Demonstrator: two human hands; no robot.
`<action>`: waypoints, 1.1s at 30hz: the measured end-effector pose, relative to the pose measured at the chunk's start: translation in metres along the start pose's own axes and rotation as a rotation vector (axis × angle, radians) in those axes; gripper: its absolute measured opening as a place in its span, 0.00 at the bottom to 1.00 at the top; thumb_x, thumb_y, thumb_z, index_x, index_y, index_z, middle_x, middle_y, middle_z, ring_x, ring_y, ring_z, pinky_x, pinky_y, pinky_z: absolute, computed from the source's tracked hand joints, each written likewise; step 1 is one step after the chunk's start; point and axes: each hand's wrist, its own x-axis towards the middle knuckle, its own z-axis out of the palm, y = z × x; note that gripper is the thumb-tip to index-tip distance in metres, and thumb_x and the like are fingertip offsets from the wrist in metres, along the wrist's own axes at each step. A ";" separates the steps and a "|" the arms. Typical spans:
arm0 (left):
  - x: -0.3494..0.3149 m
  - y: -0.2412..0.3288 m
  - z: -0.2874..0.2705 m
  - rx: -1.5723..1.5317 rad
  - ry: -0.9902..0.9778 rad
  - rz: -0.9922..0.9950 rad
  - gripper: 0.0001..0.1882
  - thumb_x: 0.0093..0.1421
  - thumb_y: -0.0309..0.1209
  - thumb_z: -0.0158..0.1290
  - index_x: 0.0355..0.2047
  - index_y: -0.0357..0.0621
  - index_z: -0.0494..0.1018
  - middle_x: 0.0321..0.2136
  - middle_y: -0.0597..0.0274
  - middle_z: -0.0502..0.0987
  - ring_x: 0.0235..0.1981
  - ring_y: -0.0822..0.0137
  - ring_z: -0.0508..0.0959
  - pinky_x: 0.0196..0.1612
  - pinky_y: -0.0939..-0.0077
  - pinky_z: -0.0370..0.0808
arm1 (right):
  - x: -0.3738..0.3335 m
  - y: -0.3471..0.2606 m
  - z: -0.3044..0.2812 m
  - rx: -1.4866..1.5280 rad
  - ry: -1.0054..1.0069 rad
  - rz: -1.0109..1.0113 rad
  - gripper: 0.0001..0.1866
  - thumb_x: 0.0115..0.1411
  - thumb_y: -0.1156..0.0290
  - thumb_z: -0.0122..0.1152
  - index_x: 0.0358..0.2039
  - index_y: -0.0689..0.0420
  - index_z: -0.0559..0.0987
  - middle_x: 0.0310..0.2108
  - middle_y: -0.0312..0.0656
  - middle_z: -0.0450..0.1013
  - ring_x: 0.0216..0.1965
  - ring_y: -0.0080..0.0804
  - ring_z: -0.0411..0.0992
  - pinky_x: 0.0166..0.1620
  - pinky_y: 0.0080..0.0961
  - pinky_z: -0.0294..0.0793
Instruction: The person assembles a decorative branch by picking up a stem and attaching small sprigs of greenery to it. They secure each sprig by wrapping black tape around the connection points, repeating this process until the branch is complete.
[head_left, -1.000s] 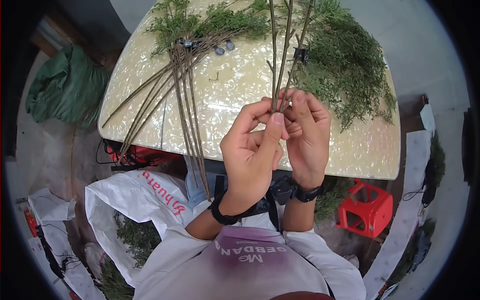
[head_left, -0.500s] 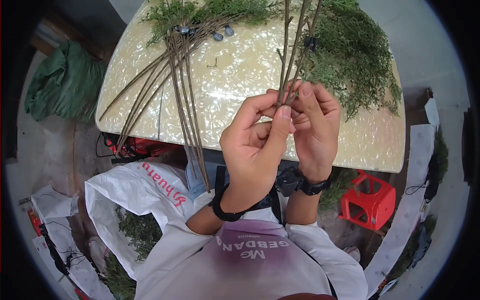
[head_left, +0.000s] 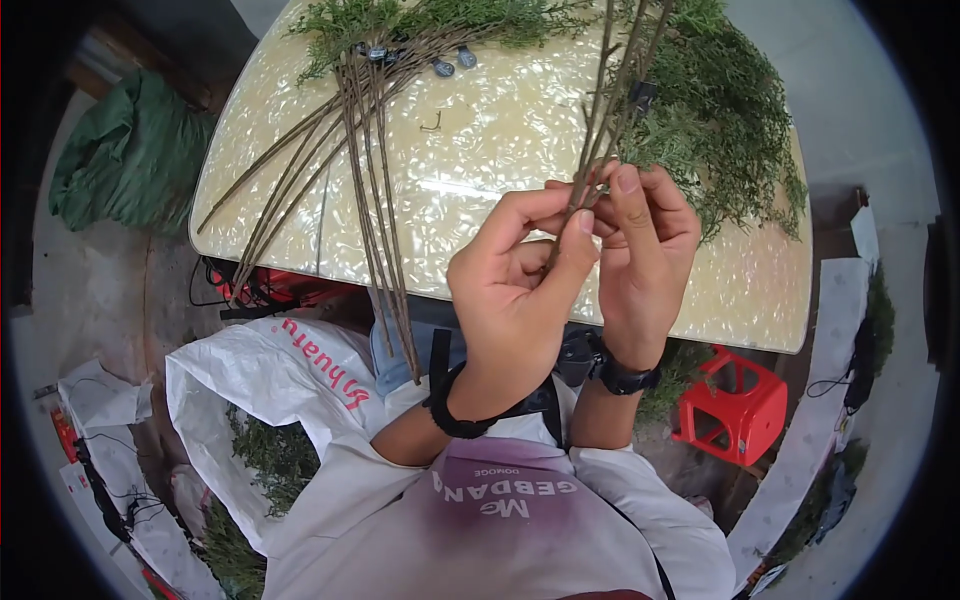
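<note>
Several thin brown twig stems (head_left: 602,105) rise between my hands over the table's front part. My left hand (head_left: 528,272) is closed on their lower ends, thumb pressed against the stems. Beside it, my right hand (head_left: 645,235) pinches the same stems with thumb and fingers. Green feathery foliage (head_left: 725,110) spreads at the far right, behind a small black clip or tag (head_left: 642,95) near the stems. More bundled stems (head_left: 368,190) lie at the left, some reaching past the front edge, with small dark tags (head_left: 444,68) by their leafy end.
The pearly cream table (head_left: 480,130) carries a small bent twig (head_left: 431,122). A white sack (head_left: 250,350) with greenery stands at the lower left, a green sack (head_left: 125,165) further left. A red stool (head_left: 735,405) stands at the right below the table edge.
Both hands and the stems have shifted slightly to the right. The stems now lean more to the right at the top, and their lower ends show below my left thumb.
</note>
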 end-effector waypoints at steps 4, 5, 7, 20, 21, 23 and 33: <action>0.000 -0.002 0.002 0.008 -0.004 0.011 0.10 0.62 0.18 0.52 0.44 0.28 0.70 0.37 0.58 0.78 0.30 0.81 0.77 0.28 0.91 0.71 | 0.002 0.000 -0.006 0.005 -0.024 -0.005 0.07 0.61 0.73 0.62 0.32 0.65 0.76 0.33 0.45 0.78 0.33 0.29 0.79 0.36 0.24 0.81; 0.000 -0.002 0.003 0.001 -0.006 0.012 0.10 0.62 0.18 0.52 0.44 0.28 0.70 0.37 0.58 0.78 0.30 0.81 0.77 0.28 0.91 0.71 | 0.002 0.001 -0.008 0.003 -0.023 0.021 0.07 0.61 0.73 0.62 0.32 0.65 0.76 0.33 0.46 0.78 0.33 0.30 0.79 0.36 0.24 0.81; 0.000 -0.001 0.003 0.005 0.017 0.017 0.10 0.62 0.18 0.52 0.44 0.28 0.70 0.37 0.58 0.78 0.30 0.82 0.77 0.28 0.91 0.71 | 0.003 0.000 -0.008 -0.006 -0.022 0.043 0.07 0.61 0.73 0.62 0.32 0.65 0.75 0.34 0.46 0.78 0.33 0.30 0.79 0.36 0.25 0.81; 0.003 0.001 -0.004 0.068 0.038 -0.046 0.10 0.61 0.18 0.53 0.44 0.28 0.71 0.36 0.58 0.79 0.29 0.82 0.77 0.27 0.91 0.71 | -0.002 0.002 0.000 -0.057 0.005 0.001 0.06 0.62 0.73 0.61 0.35 0.62 0.75 0.33 0.44 0.78 0.34 0.30 0.79 0.37 0.25 0.80; 0.003 0.000 -0.003 0.072 0.036 -0.049 0.10 0.61 0.18 0.53 0.44 0.28 0.71 0.36 0.58 0.79 0.29 0.82 0.77 0.27 0.91 0.71 | -0.001 0.002 0.001 -0.050 0.025 -0.003 0.07 0.61 0.73 0.62 0.34 0.63 0.75 0.33 0.44 0.78 0.33 0.29 0.79 0.37 0.24 0.81; 0.004 -0.002 0.001 0.066 0.038 -0.029 0.11 0.62 0.19 0.52 0.45 0.28 0.70 0.33 0.58 0.77 0.24 0.82 0.75 0.19 0.89 0.64 | -0.001 0.002 0.002 -0.041 0.046 -0.005 0.08 0.60 0.74 0.63 0.33 0.64 0.75 0.32 0.45 0.79 0.33 0.28 0.79 0.36 0.23 0.81; 0.002 -0.008 -0.005 0.053 0.024 -0.017 0.11 0.63 0.20 0.52 0.45 0.27 0.70 0.35 0.58 0.79 0.30 0.80 0.77 0.29 0.89 0.72 | -0.003 0.007 0.002 -0.148 0.042 -0.040 0.07 0.60 0.74 0.63 0.34 0.66 0.79 0.31 0.41 0.78 0.31 0.22 0.77 0.36 0.20 0.80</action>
